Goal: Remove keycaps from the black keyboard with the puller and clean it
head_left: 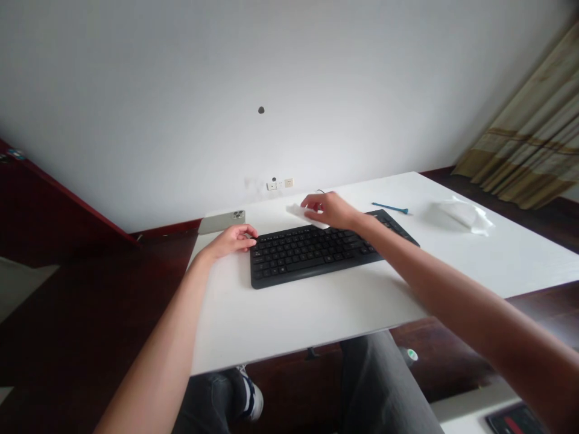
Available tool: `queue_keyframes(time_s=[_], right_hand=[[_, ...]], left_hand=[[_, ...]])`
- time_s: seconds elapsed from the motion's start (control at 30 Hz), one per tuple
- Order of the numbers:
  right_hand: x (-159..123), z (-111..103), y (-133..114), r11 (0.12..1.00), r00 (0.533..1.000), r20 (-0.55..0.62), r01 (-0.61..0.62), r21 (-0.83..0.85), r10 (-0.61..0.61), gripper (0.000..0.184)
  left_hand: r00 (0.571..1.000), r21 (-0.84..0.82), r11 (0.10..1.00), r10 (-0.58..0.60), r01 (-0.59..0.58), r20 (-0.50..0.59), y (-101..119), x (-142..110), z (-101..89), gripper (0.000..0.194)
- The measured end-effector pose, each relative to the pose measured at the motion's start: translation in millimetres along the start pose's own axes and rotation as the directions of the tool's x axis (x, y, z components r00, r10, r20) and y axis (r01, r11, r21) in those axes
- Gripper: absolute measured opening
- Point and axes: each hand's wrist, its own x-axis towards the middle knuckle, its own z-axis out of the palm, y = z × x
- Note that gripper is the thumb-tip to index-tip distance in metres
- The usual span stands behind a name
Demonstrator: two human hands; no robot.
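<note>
Left hand: my left hand [231,240] rests toward the bench's left edge, its loosely curled fingers [248,232] at the left end of the keyboard, holding nothing I can see.

Right hand: my right hand [329,211] is over the keyboard's far edge, with my fingers [312,202] closed on a folded white wipe [304,214].

Middle of the bench: a flat black plastic keyboard [312,254] lies on the white bench [316,319].

Far left corner: a silver smartphone [221,222] lies back up, its triple camera showing.

Far right: a slim blue stick [389,208] lies near the far edge, and a crumpled white plastic bag [464,216] sits beside it.

Wall: white sockets [280,184] sit above the bench's far edge.
</note>
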Motion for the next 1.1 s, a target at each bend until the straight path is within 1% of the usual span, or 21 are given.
queue_keyframes(time_s=[0.03, 0.1, 0.13, 0.23, 0.3, 0.33, 0.4, 0.5, 0.6, 0.67, 0.77, 0.83, 0.9, 0.97, 1.1], right_hand=[[-1.4, 13.2, -12.5, 0.999, 0.999, 0.025, 0.044, -0.015, -0.044, 0.029], [-8.4, 34.7, -29.9, 0.987, 0.980, 0.118, 0.163, -0.009, -0.161, 0.031], [-12.9, 42.6, -35.3, 0.976, 0.969, 0.115, 0.219, 0.011, -0.219, 0.030], [-23.5, 56.0, -42.2, 0.917, 0.910, 0.117, 0.387, 0.102, -0.397, 0.028], [-25.5, 57.9, -41.2, 0.887, 0.881, 0.120, 0.443, 0.130, -0.457, 0.026], [-25.0, 57.2, -39.2, 0.885, 0.879, 0.119, 0.449, 0.122, -0.462, 0.025], [-22.4, 53.0, -32.2, 0.903, 0.896, 0.108, 0.424, 0.074, -0.430, 0.022], [-18.6, 42.6, -16.0, 0.949, 0.947, 0.073, 0.314, 0.008, -0.314, 0.018], [-18.2, 33.1, -2.9, 0.972, 0.971, 0.049, 0.236, -0.022, -0.234, 0.014], [-19.7, 31.2, -2.7, 0.977, 0.977, 0.037, 0.211, -0.032, -0.210, 0.013], [-23.9, 36.7, -17.5, 0.977, 0.974, 0.073, 0.211, 0.028, -0.212, 0.014], [-26.7, 42.9, -30.8, 0.967, 0.962, 0.114, 0.241, 0.082, -0.249, 0.014], [-28.3, 46.8, -38.7, 0.953, 0.946, 0.134, 0.282, 0.110, -0.295, 0.013], [-27.9, 45.9, -36.7, 0.951, 0.944, 0.128, 0.291, 0.100, -0.303, 0.012], [-23.1, 34.2, -14.4, 0.975, 0.973, 0.057, 0.222, 0.001, -0.222, 0.011]], left_hand=[[1.000, 0.005, 1.000, 0.001, -0.001, -0.002, -0.5, 0.0, -0.2, 0.036], [1.000, 0.013, 1.000, 0.001, -0.001, -0.008, -0.8, 0.2, -0.6, 0.036], [1.000, 0.017, 1.000, -0.002, 0.002, -0.009, -0.6, 0.4, -0.7, 0.036], [1.000, 0.030, 0.999, -0.012, 0.012, -0.006, 0.5, 0.8, -1.1, 0.037], [1.000, 0.037, 0.999, -0.015, 0.015, -0.006, 1.3, 0.7, -1.2, 0.037], [1.000, 0.037, 0.999, -0.016, 0.016, -0.008, 1.8, 0.5, -1.2, 0.037], [1.000, 0.031, 0.999, -0.018, 0.019, -0.013, 3.3, -0.2, -0.6, 0.037], [1.000, 0.024, 1.000, -0.019, 0.019, -0.011, 7.0, -1.4, 0.9, 0.038], [1.000, 0.028, 0.999, -0.021, 0.021, -0.007, 10.5, -2.6, 2.3, 0.038], [1.000, 0.033, 0.999, -0.014, 0.014, -0.012, 11.3, -3.0, 2.6, 0.039], [1.000, 0.042, 0.999, 0.000, 0.000, -0.013, 9.7, -2.3, 2.3, 0.039], [1.000, 0.040, 0.999, 0.009, -0.009, -0.010, 7.4, -1.2, 1.8, 0.038], [1.000, 0.035, 0.999, 0.015, -0.015, -0.012, 5.2, 0.0, 1.1, 0.038], [1.000, 0.035, 0.999, 0.018, -0.017, -0.012, 3.7, 0.9, 0.5, 0.037], [1.000, 0.034, 0.999, 0.025, -0.025, 0.004, 3.1, 1.7, -0.1, 0.036]])
